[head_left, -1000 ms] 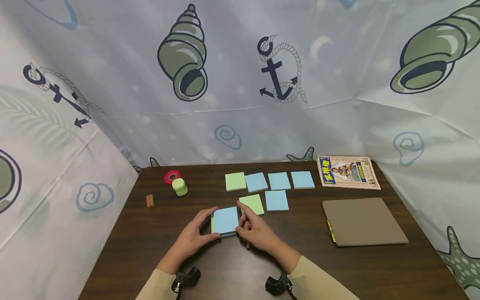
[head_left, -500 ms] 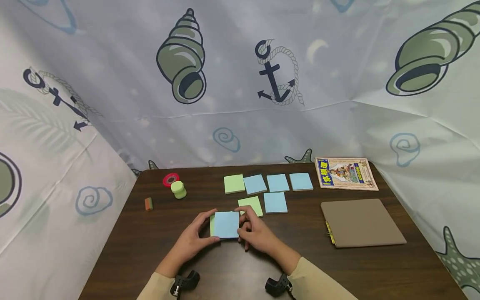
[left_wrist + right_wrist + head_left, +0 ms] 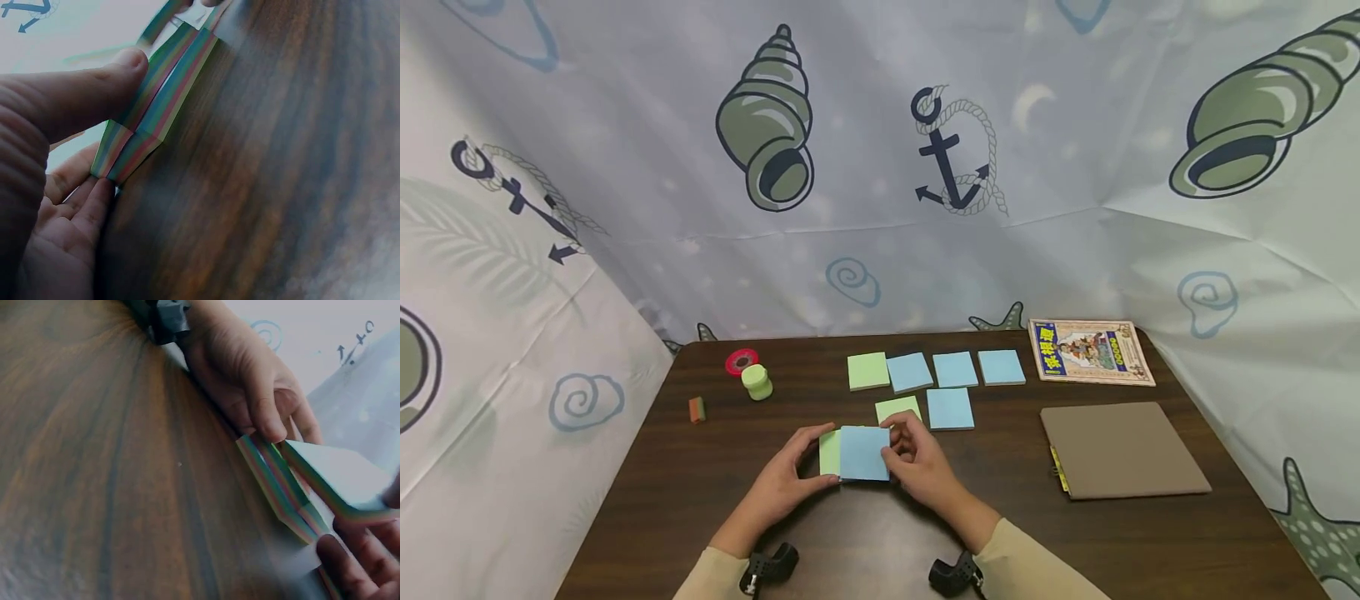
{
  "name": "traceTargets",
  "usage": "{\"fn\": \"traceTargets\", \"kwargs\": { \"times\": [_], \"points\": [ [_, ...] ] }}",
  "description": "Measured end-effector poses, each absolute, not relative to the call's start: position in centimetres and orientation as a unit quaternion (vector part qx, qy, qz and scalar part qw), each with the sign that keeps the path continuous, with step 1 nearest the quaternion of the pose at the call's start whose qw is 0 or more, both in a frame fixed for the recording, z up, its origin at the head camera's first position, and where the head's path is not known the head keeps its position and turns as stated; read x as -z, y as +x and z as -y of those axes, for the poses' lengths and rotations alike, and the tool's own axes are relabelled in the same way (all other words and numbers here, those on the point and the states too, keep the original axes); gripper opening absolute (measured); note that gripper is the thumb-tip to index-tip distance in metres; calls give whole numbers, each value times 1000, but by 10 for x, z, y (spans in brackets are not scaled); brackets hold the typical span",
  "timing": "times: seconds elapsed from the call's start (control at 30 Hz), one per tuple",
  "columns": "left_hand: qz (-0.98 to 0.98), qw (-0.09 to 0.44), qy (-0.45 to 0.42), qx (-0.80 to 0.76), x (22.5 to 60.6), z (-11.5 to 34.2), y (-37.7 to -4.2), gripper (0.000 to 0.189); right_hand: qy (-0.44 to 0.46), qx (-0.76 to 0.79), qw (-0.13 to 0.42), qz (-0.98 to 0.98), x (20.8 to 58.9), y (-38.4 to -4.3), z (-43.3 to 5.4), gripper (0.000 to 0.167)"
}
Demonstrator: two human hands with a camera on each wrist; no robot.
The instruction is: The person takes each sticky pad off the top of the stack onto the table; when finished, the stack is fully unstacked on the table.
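In the head view my left hand (image 3: 784, 472) grips a stack of sticky note pads by its left side, thumb at the near edge. The stack's green top pad (image 3: 829, 453) shows at the left. Over it lies a blue sticky note pad (image 3: 862, 453), shifted to the right and pinched by my right hand (image 3: 923, 463). The right wrist view shows this upper pad (image 3: 337, 469) raised at an angle from the pads below (image 3: 281, 487). Striped, many-coloured edges of two stacked pads (image 3: 165, 94) show under my left thumb in the left wrist view.
Beyond the hands lie green pads (image 3: 868, 372) and several blue pads (image 3: 955, 370) in two rows. A red ring-shaped roll (image 3: 742, 361), a pale green container (image 3: 757, 382) and a small orange-green block (image 3: 697, 409) stand left. A booklet (image 3: 1090, 352) and a brown folder (image 3: 1123, 450) lie right.
The blue pad has slid right off the stack with my right hand, baring more of the green pad below. My right index finger has bent in onto the blue pad. The left hand stays put.
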State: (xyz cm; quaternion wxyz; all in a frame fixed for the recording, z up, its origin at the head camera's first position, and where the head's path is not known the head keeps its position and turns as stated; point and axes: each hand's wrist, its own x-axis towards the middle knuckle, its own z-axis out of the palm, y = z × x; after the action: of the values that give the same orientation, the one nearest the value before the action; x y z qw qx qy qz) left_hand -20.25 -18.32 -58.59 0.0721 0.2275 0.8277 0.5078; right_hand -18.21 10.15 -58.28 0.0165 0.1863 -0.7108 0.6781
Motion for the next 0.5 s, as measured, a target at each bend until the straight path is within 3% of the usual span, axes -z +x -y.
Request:
{"fn": "traceTargets", "kwargs": {
  "times": [0.3,0.5],
  "points": [
    [-835,80,206,-504,585,182,-200,83,144,-664,182,711,585,-188,-118,22],
    [-835,73,212,-503,586,182,-201,82,98,-614,268,736,585,-201,-140,28]
  ]
}}
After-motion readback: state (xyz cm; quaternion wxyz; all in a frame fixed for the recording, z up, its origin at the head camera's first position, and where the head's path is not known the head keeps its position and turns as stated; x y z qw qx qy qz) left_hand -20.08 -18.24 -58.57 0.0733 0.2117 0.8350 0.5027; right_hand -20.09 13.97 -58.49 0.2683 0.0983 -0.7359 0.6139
